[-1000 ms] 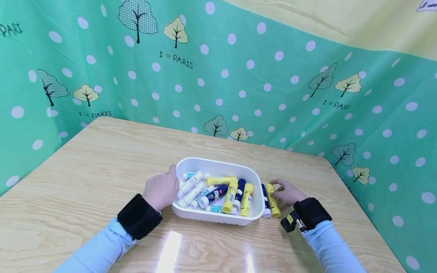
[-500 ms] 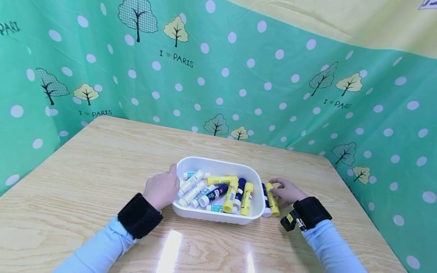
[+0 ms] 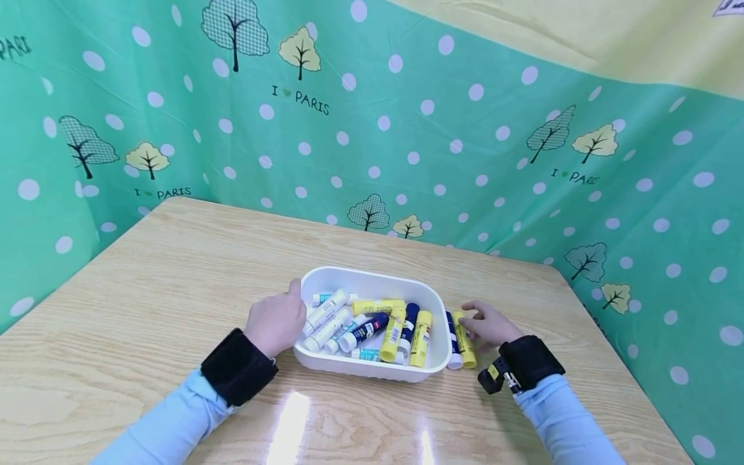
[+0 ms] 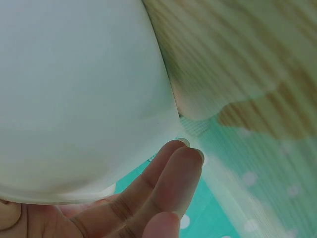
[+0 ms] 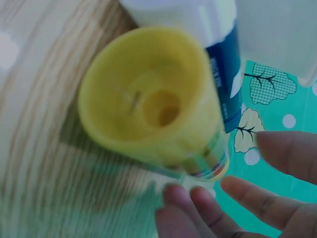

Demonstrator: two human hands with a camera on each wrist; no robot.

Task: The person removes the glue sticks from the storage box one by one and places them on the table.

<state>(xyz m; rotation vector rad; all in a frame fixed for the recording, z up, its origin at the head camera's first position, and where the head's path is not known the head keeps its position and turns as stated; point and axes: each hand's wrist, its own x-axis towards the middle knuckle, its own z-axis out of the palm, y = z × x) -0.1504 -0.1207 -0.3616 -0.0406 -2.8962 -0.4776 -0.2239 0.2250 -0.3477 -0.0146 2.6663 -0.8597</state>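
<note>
Bench (image 3: 174, 303): I see a pale wood-grain top with rounded far corners; two bright glare patches (image 3: 287, 426) show on its near part.
White bin (image 3: 372, 370): I see it resting flat on the wood.
Navy-and-white glue stick (image 3: 452, 339): lies just right of the bin; I can't tell whether they touch.
Yellow glue stick (image 3: 466, 349): lies alongside the navy-and-white one, on the side away from the bin.

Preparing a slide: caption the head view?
Left hand at a white bin of glue sticks; right hand beside two more.
</note>
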